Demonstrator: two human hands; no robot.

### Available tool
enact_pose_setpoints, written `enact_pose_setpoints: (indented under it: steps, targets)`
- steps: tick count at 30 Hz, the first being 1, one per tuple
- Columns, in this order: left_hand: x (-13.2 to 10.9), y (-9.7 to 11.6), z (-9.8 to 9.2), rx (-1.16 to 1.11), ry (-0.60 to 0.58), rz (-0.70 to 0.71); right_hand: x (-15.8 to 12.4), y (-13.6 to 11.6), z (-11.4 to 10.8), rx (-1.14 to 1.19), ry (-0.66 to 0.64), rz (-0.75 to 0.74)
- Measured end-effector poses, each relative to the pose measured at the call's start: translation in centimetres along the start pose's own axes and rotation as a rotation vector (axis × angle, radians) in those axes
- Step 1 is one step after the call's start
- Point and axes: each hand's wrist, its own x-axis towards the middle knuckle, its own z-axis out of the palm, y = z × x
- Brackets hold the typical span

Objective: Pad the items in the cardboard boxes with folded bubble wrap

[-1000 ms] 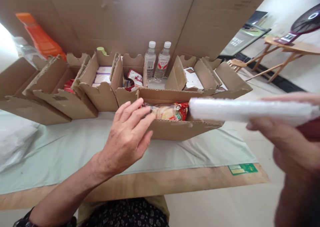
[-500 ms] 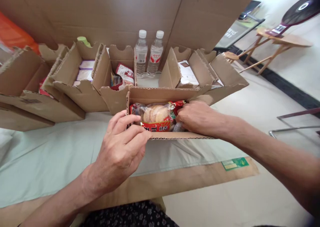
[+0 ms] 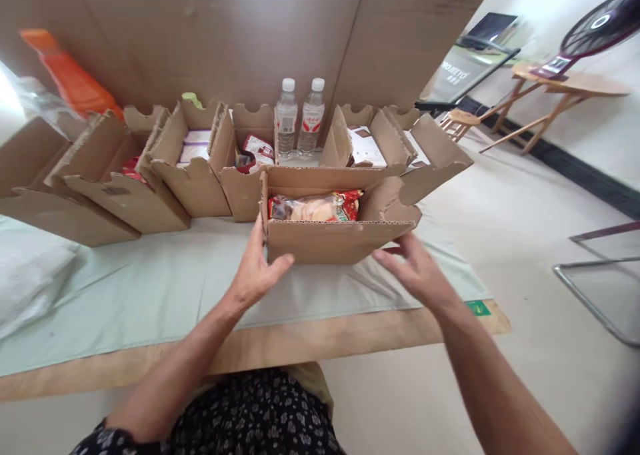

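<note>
A narrow cardboard box [image 3: 325, 243] stands lengthwise on the cloth in front of me. Inside it lies a clear and red snack bag [image 3: 316, 208] with round pale crackers showing; the box's right end holds nothing visible. My left hand [image 3: 257, 265] grips the box's left end, fingers along the side and thumb out in front. At the lower right corner, my right hand [image 3: 413, 265] holds the box, its fingers partly hidden behind the end and its thumb before the front wall.
Behind stands a row of cardboard bins [image 3: 200, 188] with packets inside. Two water bottles [image 3: 311, 118] stand in a gap of the row, before a tall cardboard panel [image 3: 225, 35]. An orange bottle [image 3: 73, 75] is at left, crumpled plastic [image 3: 33, 281] below it. A fan [image 3: 595, 31] sits at right.
My right hand has come out of the box and moved down to its right end. My left hand has gone from the front rim to the left end. The snack bag sits lower behind the front wall.
</note>
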Motion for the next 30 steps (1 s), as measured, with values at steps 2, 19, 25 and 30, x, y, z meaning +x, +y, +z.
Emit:
enact_pose_setpoints:
  steps: [2,19,25,30]
  targets:
    - [-1.9,0.0,1.0,-0.051,0.009,-0.032,-1.4,0.1,2.9,0.085,0.021,0.025]
    - [-8.5,7.2,-4.3,-0.014,0.21,-0.071,-7.6,-8.8,5.0,0.208,0.21,-0.045]
    - [-10.2,6.2,-8.5,0.047,0.449,-0.098,-6.9,-11.4,8.5,0.248,-0.044,-0.134]
    - [-7.5,5.2,-3.1,0.045,0.174,-0.098,-8.5,-5.9,5.4,0.161,0.187,0.109]
